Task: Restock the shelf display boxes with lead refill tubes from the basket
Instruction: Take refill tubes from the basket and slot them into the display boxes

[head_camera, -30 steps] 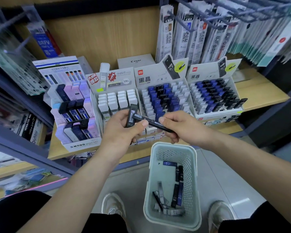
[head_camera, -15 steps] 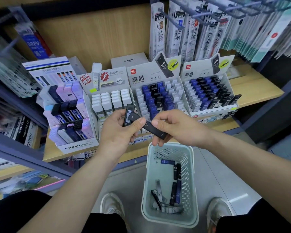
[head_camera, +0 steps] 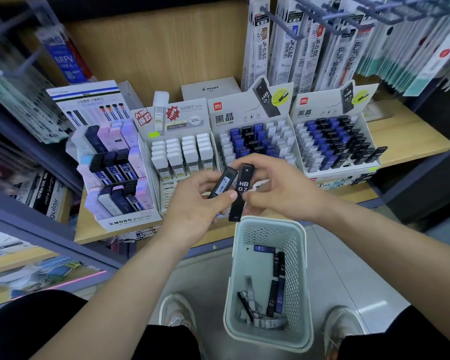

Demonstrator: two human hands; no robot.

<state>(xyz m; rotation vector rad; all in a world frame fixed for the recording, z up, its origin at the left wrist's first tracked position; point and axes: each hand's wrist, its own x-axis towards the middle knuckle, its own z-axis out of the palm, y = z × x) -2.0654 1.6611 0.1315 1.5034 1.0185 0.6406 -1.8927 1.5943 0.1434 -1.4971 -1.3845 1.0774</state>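
Just above the far rim of the pale basket (head_camera: 268,222) the two hands meet, each with a black lead refill tube. The right hand (head_camera: 281,189) pinches the HB 0.7 tube (head_camera: 242,189), which stands nearly upright. Its fingers (head_camera: 264,163) curl over the top end and the thumb presses the side lower down, while the bottom end hangs free over the basket's rim.

The left hand (head_camera: 190,206) grips the labelled tube (head_camera: 223,181), which is tilted so its top leans toward the HB 0.7 tube. The fingers wrap behind it and the thumb lies across the front. That thumb tip looks to touch the HB 0.7 tube too, though the blur makes it hard to be sure.

Down in the basket lie more loose tubes (head_camera: 273,300), black, blue and grey. Beyond the basket, on the shelf (head_camera: 413,144), the middle display box (head_camera: 244,110) stands straight behind the hands, with the right display box (head_camera: 320,110) beside it.
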